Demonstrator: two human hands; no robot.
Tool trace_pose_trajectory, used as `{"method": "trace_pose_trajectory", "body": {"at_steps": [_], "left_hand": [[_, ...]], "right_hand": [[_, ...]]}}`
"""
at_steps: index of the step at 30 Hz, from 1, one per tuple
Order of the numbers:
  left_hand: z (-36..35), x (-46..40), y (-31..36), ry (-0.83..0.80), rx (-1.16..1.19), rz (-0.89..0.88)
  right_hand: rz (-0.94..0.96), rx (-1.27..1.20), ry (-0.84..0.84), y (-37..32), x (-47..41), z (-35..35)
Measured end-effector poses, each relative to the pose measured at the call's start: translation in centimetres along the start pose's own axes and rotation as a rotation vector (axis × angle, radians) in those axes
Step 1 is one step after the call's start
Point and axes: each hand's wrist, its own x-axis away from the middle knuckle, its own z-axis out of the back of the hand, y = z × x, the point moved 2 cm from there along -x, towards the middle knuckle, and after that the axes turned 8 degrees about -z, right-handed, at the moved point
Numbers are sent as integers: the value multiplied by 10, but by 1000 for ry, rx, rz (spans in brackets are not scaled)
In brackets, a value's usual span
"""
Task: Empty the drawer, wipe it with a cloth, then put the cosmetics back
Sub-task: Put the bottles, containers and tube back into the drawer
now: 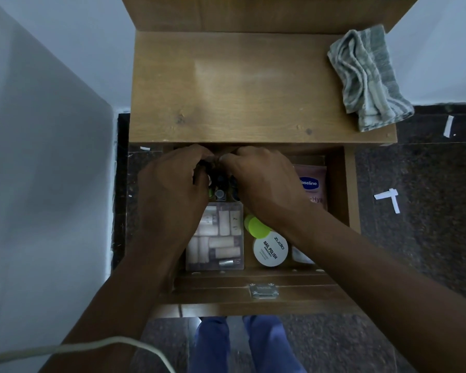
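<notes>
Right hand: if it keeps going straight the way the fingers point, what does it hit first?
Probably the small dark bottles that the right hand is already reaching into, with the left hand directly beyond. Depth is unclear from above.

A: Where is there free room?

B: The tabletop (240, 87) lies bare except for the cloth (369, 79) at its right edge.

A: And inside the drawer (336, 184)?

B: Crowded. 2 hands, the left hand (172, 187) and right hand (261, 181), fill the back; the clear box (218, 238), white tub (270, 251) and pink tube (314, 184) cover the floor.
</notes>
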Motion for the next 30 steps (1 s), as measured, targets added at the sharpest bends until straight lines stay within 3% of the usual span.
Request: {"method": "trace_pose_trajectory", "body": {"at_steps": [20, 26, 30], "left_hand": [[2, -7, 1, -74, 9, 6], [13, -2, 21, 110, 144, 46], [14, 6, 53, 250, 431, 316]], "right_hand": [[-5, -91, 30, 1, 10, 14], [-126, -171, 164, 0, 23, 30], [-375, -508, 309, -5, 39, 38]]}}
